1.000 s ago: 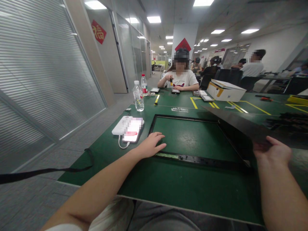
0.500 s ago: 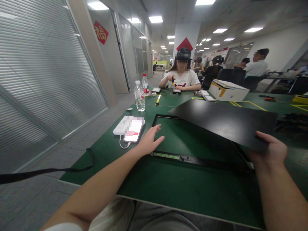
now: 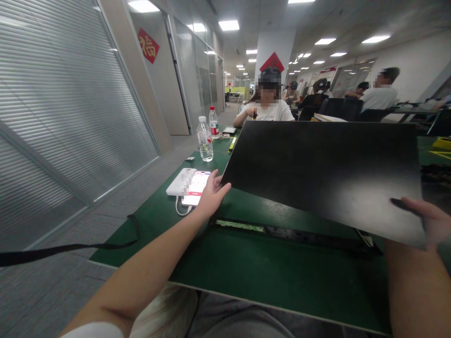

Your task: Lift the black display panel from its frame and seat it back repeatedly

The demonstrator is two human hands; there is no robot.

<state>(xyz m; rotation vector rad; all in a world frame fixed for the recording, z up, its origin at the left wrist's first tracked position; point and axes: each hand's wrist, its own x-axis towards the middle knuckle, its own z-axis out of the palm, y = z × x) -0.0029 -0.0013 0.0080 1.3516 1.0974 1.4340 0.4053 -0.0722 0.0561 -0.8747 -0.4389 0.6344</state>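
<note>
A thin, flat black panel (image 3: 317,164) is held up at a tilt above the green table. My right hand (image 3: 431,216) grips its lower right corner, thumb on the front, with a small dark piece under the thumb that I cannot make out. My left hand (image 3: 211,197) is at the panel's lower left corner, the thumb over its front and the fingers at its edge. Beneath the panel lies a black frame (image 3: 310,237), mostly hidden. A green circuit strip (image 3: 239,226) shows along the frame's near side.
Left of the frame, a lit phone (image 3: 199,188) lies beside a white power bank (image 3: 179,182), joined by a cable. Two water bottles (image 3: 205,141) stand farther back. A black strap (image 3: 70,246) hangs off the table's left side. A co-worker (image 3: 269,101) sits opposite, partly behind the panel.
The panel has tipped up and moved left, its left corner meeting my left hand. My right hand has shifted right with it. The panel now covers more of the frame.
</note>
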